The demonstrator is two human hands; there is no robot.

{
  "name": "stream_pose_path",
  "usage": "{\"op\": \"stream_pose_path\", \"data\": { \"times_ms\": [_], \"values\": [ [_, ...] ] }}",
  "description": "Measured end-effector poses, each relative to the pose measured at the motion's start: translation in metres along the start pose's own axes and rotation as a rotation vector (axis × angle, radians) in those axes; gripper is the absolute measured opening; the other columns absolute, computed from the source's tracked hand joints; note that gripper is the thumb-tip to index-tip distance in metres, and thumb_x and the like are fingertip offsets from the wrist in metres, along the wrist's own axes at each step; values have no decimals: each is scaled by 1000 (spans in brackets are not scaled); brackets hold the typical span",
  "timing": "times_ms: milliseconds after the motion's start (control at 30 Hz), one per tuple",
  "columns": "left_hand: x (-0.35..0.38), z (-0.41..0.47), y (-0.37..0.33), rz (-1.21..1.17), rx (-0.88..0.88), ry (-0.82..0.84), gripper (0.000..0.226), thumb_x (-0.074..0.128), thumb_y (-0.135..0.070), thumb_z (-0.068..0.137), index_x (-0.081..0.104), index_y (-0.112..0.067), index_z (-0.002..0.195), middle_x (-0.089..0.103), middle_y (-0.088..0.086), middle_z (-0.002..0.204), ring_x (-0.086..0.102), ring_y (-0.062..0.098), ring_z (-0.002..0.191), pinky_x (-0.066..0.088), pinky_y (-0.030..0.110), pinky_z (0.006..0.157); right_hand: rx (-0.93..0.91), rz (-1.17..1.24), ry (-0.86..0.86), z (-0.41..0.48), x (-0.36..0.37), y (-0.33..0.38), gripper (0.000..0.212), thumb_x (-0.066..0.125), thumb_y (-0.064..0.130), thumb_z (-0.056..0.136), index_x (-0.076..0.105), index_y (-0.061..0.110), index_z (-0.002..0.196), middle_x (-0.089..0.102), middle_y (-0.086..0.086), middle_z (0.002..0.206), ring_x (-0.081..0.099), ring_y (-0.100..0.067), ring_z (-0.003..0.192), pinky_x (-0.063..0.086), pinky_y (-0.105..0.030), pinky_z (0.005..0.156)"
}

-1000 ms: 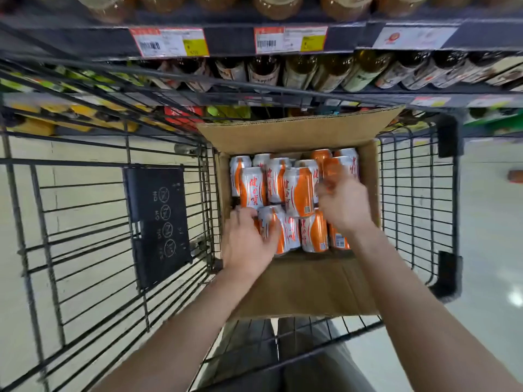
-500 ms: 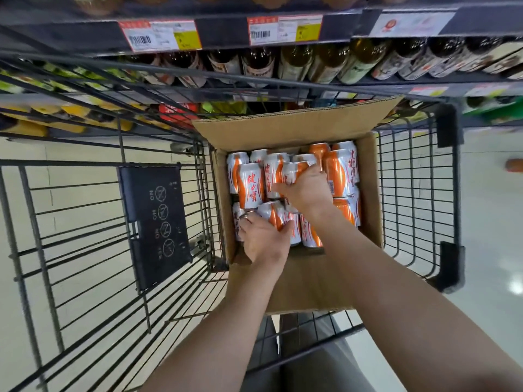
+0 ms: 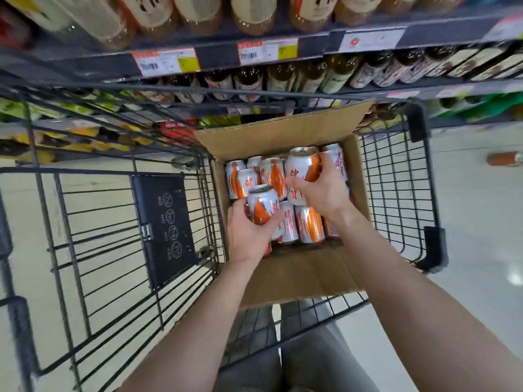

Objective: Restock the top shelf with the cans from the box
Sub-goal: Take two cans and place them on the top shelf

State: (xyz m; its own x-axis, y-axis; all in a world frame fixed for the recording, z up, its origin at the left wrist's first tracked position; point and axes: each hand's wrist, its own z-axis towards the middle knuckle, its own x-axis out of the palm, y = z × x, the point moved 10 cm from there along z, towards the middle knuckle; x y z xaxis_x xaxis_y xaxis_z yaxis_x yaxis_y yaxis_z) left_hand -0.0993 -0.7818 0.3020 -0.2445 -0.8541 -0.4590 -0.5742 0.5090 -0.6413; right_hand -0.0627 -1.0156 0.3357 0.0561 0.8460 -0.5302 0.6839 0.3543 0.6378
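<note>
Supermarket shelving of grey metal (image 3: 215, 56) fills the background, its tiers packed with glass bottles; which tier is the top shelf cannot be told from here. Below it stands a black wire shopping cart (image 3: 434, 247) on a pale floor (image 3: 481, 236). An open brown cardboard box (image 3: 297, 275) sits in the cart's right side, with its far flap standing up towards the shelving. Inside it lie orange-and-white aluminium drink cans (image 3: 308, 224), packed close together and touching.

The left grip (image 3: 249, 236) is closed round the lower part of one raised can (image 3: 261, 203), held top-up above the box's near-left corner. The right grip (image 3: 322, 190) is wrapped round a second raised can (image 3: 301, 168), just above the box's far-right cans.

Both cans are clear of the pack but not yet on any shelf, so the restocking of this pair has probably just begun. Each can hangs in a one-handed hold on smooth metal (a slippery thing at the best of times), so a loose lift could drop it onto the cans below and dent them. Leaning on the cart might also roll it away.
</note>
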Motion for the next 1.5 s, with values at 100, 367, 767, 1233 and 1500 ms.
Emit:
{"op": "stream_pose_path", "data": {
  "times_ms": [100,367,767,1233,1500],
  "values": [
    [-26,3,-44,-16,107,1,90,83,-78,56,53,-37,130,65,-11,122,66,7,112,58,39,97,-30,71,-35,-21,-33,28,63,89,40,73,56,23,124,68,9,108,66,-11,100,55,-36,90],
    [-92,-65,-218,-50,462,51,71,92,-38,74,56,-25,133,64,-24,108,61,-19,93,52,9,83,-217,221,-148,-108,-156,124,74,89,48,63,56,29,127,72,8,110,70,-10,101,57,-43,94],
    [-94,-255,-437,-66,948,64,65,90,-41,77,59,-23,131,67,-20,110,61,-20,92,45,1,74,-550,331,-321,-255,-380,211,60,90,21,77,60,20,129,75,8,109,72,-2,94,57,-20,79],
    [7,-498,-556,-169,1180,-39,58,88,-51,75,63,-36,125,72,-17,114,69,-2,101,61,37,90,-789,318,-354,-373,-638,134,93,90,47,68,46,25,147,68,9,123,69,-6,106,62,-34,87],
    [86,-596,-624,-131,1261,-48,52,90,-47,74,63,-36,116,73,-17,106,70,-5,92,63,29,82,-847,332,-375,-407,-753,98,79,91,36,74,52,25,141,72,8,116,72,-5,98,63,-33,84]
  ]
}}
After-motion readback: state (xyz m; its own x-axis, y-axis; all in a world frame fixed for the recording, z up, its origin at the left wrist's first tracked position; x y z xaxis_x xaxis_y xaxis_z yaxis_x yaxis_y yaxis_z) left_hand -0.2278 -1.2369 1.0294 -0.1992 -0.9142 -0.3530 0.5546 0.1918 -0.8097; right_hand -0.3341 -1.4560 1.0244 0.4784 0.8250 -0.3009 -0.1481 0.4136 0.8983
